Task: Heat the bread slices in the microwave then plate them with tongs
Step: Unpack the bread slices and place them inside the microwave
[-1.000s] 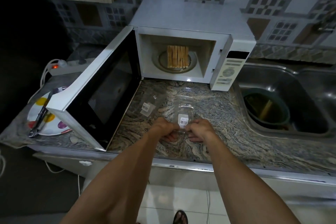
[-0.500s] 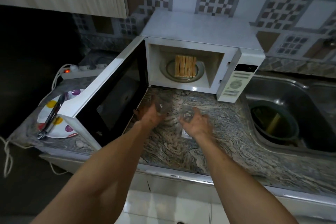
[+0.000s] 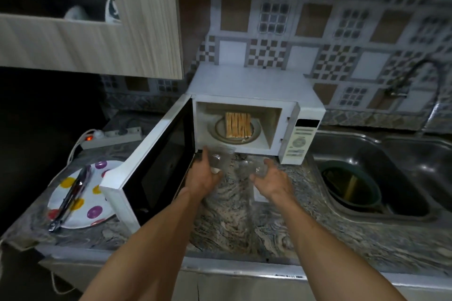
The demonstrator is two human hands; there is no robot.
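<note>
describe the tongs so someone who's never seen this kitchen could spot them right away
Start at the white microwave, whose door hangs open to the left. Past the door's outer edge, a white plate with coloured dots sits near the counter's left end. The tongs are the long metal tool lying across that plate, the only utensil there.

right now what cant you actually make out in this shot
- Clear plastic packaging in the left hand and right hand, head view: transparent and motion-blurred, so each grip is unclear.
- Bread slices in the microwave: too small to count.
- Tongs on the dotted plate: blurred, tips unreadable.
- Control panel: labels too small.
- Basin in the sink: contents too dark.
</note>
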